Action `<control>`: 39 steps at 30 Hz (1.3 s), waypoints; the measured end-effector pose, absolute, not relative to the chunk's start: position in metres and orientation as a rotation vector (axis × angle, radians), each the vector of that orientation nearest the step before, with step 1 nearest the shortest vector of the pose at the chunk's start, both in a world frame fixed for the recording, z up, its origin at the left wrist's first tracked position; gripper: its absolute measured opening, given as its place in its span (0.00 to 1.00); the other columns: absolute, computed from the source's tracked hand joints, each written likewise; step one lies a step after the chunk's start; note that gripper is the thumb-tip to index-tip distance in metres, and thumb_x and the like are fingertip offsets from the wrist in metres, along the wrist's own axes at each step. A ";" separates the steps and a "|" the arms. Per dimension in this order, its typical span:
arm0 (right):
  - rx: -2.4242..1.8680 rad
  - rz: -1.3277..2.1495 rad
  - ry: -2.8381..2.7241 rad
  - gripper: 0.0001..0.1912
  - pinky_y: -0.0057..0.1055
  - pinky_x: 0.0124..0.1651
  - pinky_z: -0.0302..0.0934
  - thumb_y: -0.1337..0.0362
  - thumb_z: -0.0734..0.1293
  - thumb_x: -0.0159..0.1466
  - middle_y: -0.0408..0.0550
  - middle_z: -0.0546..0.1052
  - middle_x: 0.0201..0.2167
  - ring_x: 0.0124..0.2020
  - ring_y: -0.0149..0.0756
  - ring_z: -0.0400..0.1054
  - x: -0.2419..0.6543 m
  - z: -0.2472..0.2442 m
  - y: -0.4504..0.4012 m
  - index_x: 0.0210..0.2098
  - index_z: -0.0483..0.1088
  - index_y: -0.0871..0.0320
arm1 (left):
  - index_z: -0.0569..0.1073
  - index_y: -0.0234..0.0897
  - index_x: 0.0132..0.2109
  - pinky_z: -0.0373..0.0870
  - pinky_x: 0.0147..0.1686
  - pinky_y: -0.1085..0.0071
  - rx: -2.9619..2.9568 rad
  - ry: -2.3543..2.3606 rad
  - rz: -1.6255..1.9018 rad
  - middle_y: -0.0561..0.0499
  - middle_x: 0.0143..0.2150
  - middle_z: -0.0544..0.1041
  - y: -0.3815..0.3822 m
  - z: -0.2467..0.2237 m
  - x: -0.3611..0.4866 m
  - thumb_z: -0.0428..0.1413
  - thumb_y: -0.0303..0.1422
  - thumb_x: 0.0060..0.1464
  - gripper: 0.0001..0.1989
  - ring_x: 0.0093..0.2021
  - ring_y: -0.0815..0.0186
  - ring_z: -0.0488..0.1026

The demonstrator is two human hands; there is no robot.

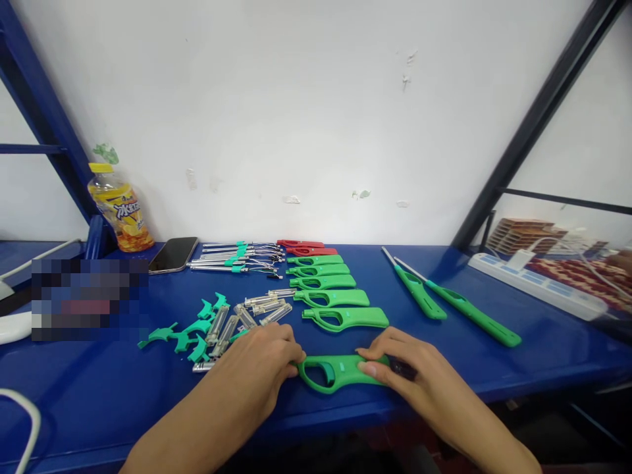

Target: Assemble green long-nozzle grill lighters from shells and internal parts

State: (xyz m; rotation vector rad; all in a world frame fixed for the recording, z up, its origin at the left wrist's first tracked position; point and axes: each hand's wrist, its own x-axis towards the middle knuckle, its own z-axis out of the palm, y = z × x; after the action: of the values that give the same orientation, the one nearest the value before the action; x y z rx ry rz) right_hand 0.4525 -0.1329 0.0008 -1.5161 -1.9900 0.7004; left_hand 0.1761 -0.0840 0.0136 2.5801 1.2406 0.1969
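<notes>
My right hand [427,368] grips the wide end of a green casing [351,372] at six o'clock on the bench [370,280]; my left hand [266,359] pinches its narrow tip. Clear tubes [276,313] lie at ten o'clock from it.

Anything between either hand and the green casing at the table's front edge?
Nothing blocks contact: the left hand pinches the left end of the green casing, and the right thumb presses its right part. A dark object shows by the right palm; can't tell what.
</notes>
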 end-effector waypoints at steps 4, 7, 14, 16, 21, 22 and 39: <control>-1.502 0.728 -1.970 0.10 0.31 0.52 0.62 0.52 0.69 0.74 0.42 0.80 0.44 0.47 0.39 0.77 0.453 -0.001 -0.132 0.40 0.79 0.49 | 0.84 0.40 0.46 0.74 0.51 0.56 2.598 1.199 0.134 0.46 0.47 0.83 -0.087 0.023 0.174 0.52 0.23 0.68 0.15 0.49 0.52 0.80; -1.496 0.743 -1.960 0.10 0.31 0.53 0.62 0.52 0.69 0.74 0.41 0.80 0.45 0.48 0.39 0.77 0.454 -0.004 -0.132 0.40 0.78 0.49 | 0.83 0.42 0.55 0.74 0.56 0.50 2.655 1.214 0.095 0.45 0.53 0.83 -0.090 0.031 0.164 0.50 0.20 0.68 0.20 0.55 0.49 0.79; -1.480 0.755 -1.945 0.13 0.31 0.53 0.61 0.48 0.69 0.73 0.40 0.80 0.45 0.48 0.39 0.77 0.458 -0.011 -0.130 0.39 0.77 0.48 | 0.84 0.43 0.52 0.70 0.61 0.41 2.651 1.456 0.065 0.43 0.55 0.83 -0.099 0.036 0.145 0.58 0.22 0.65 0.15 0.59 0.45 0.77; -1.474 0.751 -1.944 0.13 0.31 0.53 0.61 0.48 0.69 0.73 0.40 0.80 0.45 0.48 0.39 0.77 0.459 -0.012 -0.129 0.39 0.77 0.48 | 0.84 0.40 0.49 0.73 0.59 0.44 2.607 1.489 -0.054 0.43 0.53 0.83 -0.098 0.036 0.147 0.58 0.21 0.64 0.14 0.57 0.45 0.77; -1.482 0.727 -1.953 0.12 0.32 0.51 0.61 0.48 0.69 0.73 0.40 0.80 0.45 0.48 0.39 0.77 0.459 -0.012 -0.129 0.39 0.77 0.47 | 0.81 0.36 0.45 0.75 0.53 0.48 2.637 1.456 -0.073 0.42 0.50 0.81 -0.093 0.033 0.153 0.54 0.20 0.66 0.12 0.55 0.46 0.77; -1.485 0.722 -1.955 0.12 0.32 0.51 0.61 0.48 0.69 0.73 0.40 0.80 0.45 0.47 0.39 0.77 0.459 -0.012 -0.129 0.40 0.77 0.47 | 0.81 0.36 0.45 0.76 0.52 0.48 2.643 1.450 -0.064 0.43 0.49 0.81 -0.093 0.034 0.155 0.54 0.20 0.67 0.12 0.55 0.46 0.77; -1.570 0.481 -2.078 0.13 0.35 0.46 0.62 0.49 0.76 0.67 0.39 0.79 0.47 0.43 0.41 0.77 0.453 -0.014 -0.133 0.47 0.76 0.44 | 0.79 0.35 0.49 0.74 0.48 0.46 2.984 1.190 0.565 0.45 0.43 0.81 -0.099 0.022 0.175 0.52 0.21 0.68 0.12 0.44 0.49 0.78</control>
State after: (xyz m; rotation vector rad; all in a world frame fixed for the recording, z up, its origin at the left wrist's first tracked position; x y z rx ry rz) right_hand 0.4528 -0.1331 -0.0141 -1.5705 -2.0785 0.4811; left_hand 0.1749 -0.0989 0.0221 2.9838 1.1899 0.5654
